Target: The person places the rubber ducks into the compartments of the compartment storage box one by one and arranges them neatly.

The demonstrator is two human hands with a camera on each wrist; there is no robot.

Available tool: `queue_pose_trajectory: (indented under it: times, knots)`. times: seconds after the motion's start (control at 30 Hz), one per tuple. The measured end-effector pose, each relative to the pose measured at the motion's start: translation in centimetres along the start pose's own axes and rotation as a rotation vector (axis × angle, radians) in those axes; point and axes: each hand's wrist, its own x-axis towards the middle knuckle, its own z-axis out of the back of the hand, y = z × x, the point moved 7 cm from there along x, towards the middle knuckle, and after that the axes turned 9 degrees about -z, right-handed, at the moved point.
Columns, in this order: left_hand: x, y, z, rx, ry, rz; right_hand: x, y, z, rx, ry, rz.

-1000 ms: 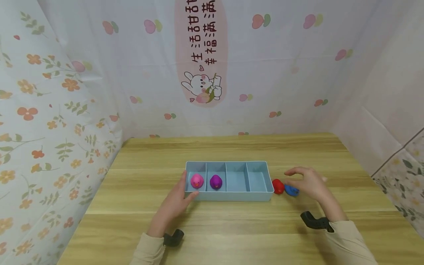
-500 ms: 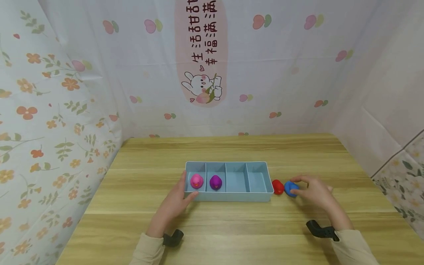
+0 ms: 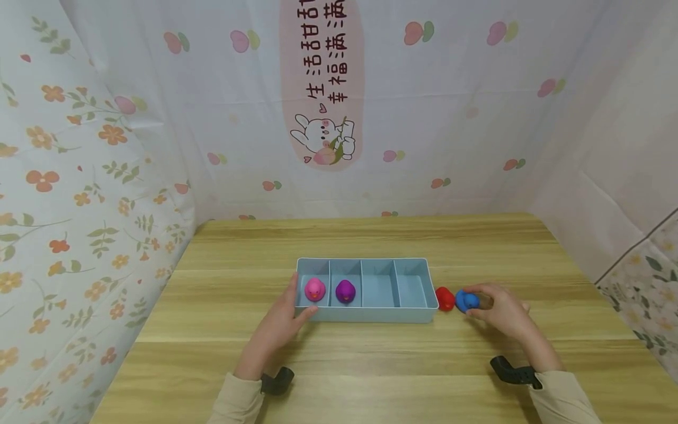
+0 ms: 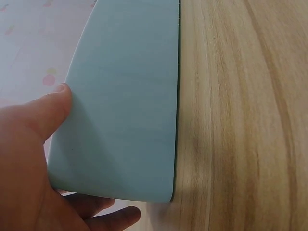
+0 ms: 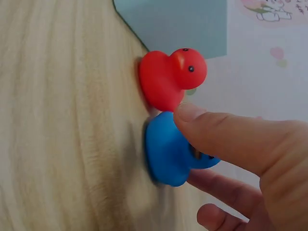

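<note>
A pale blue box with a row of compartments point(image 3: 365, 315) lies on the wooden table. Its leftmost compartment holds a pink rubber duck point(image 3: 315, 290), and the one beside it a purple rubber duck point(image 3: 346, 291). My left hand point(image 3: 281, 324) grips the box's left end, thumb at the front rim and fingers round the corner. Right of the box, my right hand point(image 3: 503, 312) pinches a blue rubber duck point(image 5: 166, 149) between thumb and fingers, low at the table; the thumb covers part of its head. A red rubber duck point(image 5: 161, 79) sits between it and the box.
The wooden table point(image 3: 365, 365) runs back to a white patterned cloth point(image 3: 477, 118). Flowered cloth point(image 3: 95, 235) hangs along the left side. Each wrist wears a black mount, such as the right wrist mount point(image 3: 511, 371).
My right hand has come down round the blue duck, and the duck has turned so its head points rightward. The left hand and the box stay in place.
</note>
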Motion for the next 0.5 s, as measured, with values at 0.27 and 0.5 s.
queue_pose_trajectory:
  times: [0.27,0.5]
  knots:
    - [-0.04,-0.12,0.11,0.002,0.002,0.009,-0.08,-0.68,-0.51,0.006,0.001,-0.017]
    - [-0.04,-0.03,0.03,0.006,0.003,0.017,-0.16,-1.01,-0.79,0.028,-0.007,-0.029]
